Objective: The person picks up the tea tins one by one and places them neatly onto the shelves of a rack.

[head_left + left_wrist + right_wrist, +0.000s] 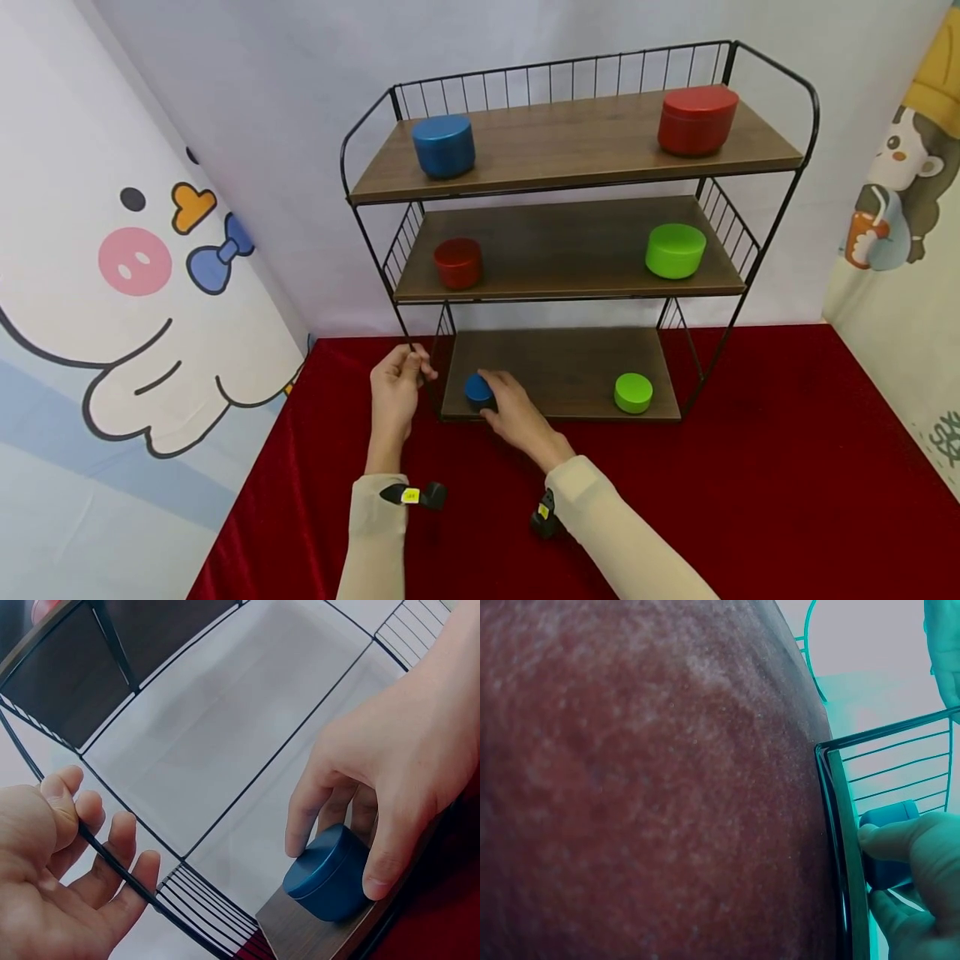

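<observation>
My left hand is at the shelf rack's left side, pinching its thin black metal post between thumb and index finger, the other fingers loosely bent behind. On the bottom board, near its left front corner, stands a small blue lidded tin. My right hand holds this tin from above, thumb on the near side and fingers around the far side. From the head camera, the hand covers part of the tin. In the right wrist view the tin shows beside the thumb at the board's edge.
A small green tin stands at the bottom board's right. The middle board holds a red tin and a green one; the top board holds a blue tin and a red one. Red cloth covers the table.
</observation>
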Demonstrator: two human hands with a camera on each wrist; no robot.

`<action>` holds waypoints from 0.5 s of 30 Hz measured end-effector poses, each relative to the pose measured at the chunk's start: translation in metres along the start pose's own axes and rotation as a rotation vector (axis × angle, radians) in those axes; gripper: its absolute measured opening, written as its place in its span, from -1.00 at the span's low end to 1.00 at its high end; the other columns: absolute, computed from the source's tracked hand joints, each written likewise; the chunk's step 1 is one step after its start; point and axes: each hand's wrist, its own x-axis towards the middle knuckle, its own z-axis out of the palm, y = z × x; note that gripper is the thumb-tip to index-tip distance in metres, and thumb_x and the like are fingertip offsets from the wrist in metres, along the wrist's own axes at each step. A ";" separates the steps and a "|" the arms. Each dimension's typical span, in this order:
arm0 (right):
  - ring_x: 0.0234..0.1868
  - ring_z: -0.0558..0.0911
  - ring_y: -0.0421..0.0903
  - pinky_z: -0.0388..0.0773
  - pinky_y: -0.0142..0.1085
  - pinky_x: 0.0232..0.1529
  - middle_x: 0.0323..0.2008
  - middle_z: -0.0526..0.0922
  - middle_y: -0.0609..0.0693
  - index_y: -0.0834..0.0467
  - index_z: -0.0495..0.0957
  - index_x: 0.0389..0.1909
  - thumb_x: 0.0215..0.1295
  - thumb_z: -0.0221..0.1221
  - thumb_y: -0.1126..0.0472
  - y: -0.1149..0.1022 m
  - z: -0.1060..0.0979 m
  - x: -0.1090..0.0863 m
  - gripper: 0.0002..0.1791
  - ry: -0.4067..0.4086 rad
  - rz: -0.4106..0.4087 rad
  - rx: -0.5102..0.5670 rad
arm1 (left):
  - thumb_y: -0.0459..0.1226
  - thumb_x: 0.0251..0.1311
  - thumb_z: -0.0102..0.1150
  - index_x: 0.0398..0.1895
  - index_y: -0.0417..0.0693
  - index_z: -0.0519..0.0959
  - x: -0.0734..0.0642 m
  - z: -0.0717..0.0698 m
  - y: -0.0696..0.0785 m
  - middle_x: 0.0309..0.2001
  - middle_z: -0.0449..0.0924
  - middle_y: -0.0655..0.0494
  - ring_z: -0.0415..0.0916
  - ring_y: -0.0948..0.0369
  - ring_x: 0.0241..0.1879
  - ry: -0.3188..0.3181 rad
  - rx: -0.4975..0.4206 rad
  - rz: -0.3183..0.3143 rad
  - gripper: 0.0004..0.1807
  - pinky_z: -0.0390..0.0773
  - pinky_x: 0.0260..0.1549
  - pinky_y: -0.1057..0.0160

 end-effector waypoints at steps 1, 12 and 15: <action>0.37 0.46 0.29 0.49 0.08 0.36 0.36 0.39 0.37 0.34 0.27 0.48 0.36 0.30 0.41 0.000 0.000 0.000 -0.29 0.001 -0.001 0.003 | -0.30 0.53 -0.02 -0.27 -0.32 0.55 0.000 0.000 0.000 -0.47 0.50 0.04 0.58 0.23 -0.42 0.003 -0.001 0.000 -0.74 0.70 -0.27 0.32; 0.41 0.41 0.28 0.46 0.11 0.38 0.40 0.34 0.35 0.28 0.22 0.52 0.37 0.30 0.39 0.000 0.000 -0.007 -0.25 0.014 0.016 0.018 | -0.22 0.53 0.01 -0.11 -0.39 0.63 -0.006 0.012 -0.008 -0.24 0.75 -0.22 0.69 0.07 -0.17 0.119 0.157 0.077 -0.65 0.65 -0.10 0.31; 0.45 0.36 0.30 0.44 0.13 0.40 0.44 0.29 0.36 0.27 0.19 0.54 0.38 0.30 0.38 0.000 0.000 -0.013 -0.23 0.015 0.028 0.049 | -0.27 0.53 0.04 0.00 -0.26 0.66 -0.012 0.016 -0.008 -0.04 0.76 -0.14 0.66 0.06 0.06 0.140 0.212 0.095 -0.74 0.61 0.07 0.31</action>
